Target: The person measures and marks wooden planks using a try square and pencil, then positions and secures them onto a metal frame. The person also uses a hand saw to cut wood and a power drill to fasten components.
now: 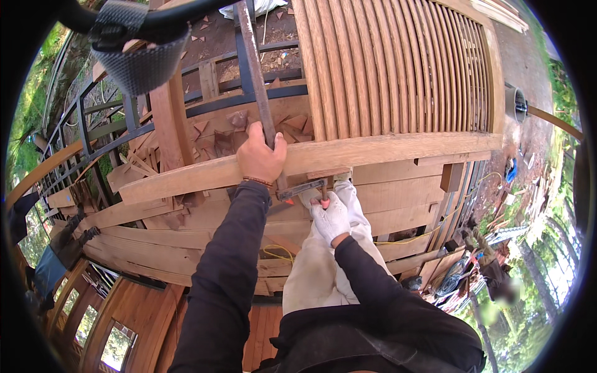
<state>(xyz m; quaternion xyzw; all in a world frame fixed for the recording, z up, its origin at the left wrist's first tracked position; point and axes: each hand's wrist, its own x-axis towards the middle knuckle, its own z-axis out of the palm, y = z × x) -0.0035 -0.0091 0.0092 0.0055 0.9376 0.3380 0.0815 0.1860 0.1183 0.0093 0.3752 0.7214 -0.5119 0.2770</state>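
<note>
A long metal bar clamp (257, 78) lies across the near wooden rail (385, 153) of a slatted panel (373, 68). My bare left hand (261, 155) is closed over the rail and round the clamp's bar, which passes between thumb and fingers. On my side of the rail, the clamp's jaw (301, 189) sticks out to the right with its screw. My right hand (331, 219), in a white glove, is closed on the screw's handle, whose reddish end (324, 203) shows by the thumb. The clamp's far end is cut off by the upper edge.
Wooden planks (398, 198) lie beneath the rail, by my legs. Wood offcuts (211, 140) are scattered beyond my left hand, next to an upright post (169, 124) and a dark metal frame (130, 112). A yellow cord (429, 233) runs along the right. A grey strap (140, 65) hangs at upper left.
</note>
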